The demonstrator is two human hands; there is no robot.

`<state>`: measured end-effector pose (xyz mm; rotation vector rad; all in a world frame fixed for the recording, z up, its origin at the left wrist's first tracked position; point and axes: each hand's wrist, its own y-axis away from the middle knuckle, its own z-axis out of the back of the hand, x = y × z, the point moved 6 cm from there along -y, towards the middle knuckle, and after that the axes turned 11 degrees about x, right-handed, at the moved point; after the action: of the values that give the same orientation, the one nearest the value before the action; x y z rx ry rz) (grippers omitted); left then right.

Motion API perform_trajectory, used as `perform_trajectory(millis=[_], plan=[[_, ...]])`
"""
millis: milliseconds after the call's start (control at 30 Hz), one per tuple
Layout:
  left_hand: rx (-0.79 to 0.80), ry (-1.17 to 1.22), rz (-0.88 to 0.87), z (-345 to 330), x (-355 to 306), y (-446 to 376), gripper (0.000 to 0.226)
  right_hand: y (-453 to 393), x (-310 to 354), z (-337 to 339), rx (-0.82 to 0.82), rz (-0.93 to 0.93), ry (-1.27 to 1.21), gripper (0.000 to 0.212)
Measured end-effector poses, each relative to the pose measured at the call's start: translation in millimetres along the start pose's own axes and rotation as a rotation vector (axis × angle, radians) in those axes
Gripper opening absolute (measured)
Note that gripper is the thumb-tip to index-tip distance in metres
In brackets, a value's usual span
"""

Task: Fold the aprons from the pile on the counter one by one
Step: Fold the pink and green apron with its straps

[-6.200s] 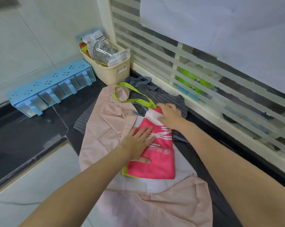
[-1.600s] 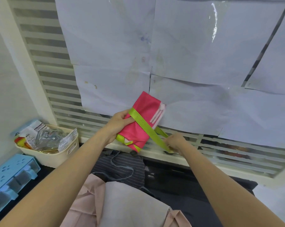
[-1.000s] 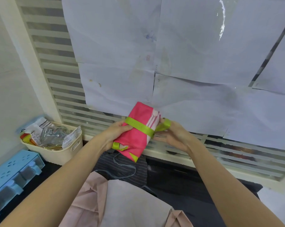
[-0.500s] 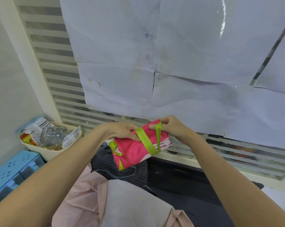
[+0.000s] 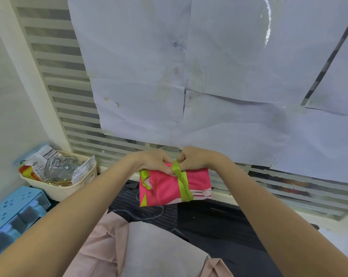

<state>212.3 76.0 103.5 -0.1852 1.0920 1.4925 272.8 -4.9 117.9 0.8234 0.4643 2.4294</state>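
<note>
We hold the folded pink apron point(image 5: 175, 186) up above the desk point(image 5: 219, 222) (both hands curled on it): left hand point(image 5: 155, 161) grips its top, right hand point(image 5: 191, 158) pinches the green strap point(image 5: 182, 181); next we tie it tight

Two bare forearms, no sleeves showing, left hand point(image 5: 156, 161) and right hand point(image 5: 193, 157) without rings, watch or gloves, short plain fingernails, slender wrists

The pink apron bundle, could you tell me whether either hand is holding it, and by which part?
Both. The left hand grips the folded pink apron along its top edge; the right hand pinches the green strap wrapped around it, at the top.
</note>
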Motion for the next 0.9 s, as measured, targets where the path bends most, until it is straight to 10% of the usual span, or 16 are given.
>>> perform_trajectory(millis=[167,467,900], plan=[[-0.050,0.224,0.006,28.3,23.0,24.9,0.043,3.9,-3.7,13.8,-0.185,0.026,-0.112,0.045],[-0.261,0.402,-0.182,42.5,10.9,41.1,0.005,0.1,59.6,37.5,-0.307,0.141,0.066,0.054],[-0.644,0.386,-0.172,82.4,7.1,104.6,0.019,3.6,92.2,75.4,-0.171,0.197,-0.335,0.042]])
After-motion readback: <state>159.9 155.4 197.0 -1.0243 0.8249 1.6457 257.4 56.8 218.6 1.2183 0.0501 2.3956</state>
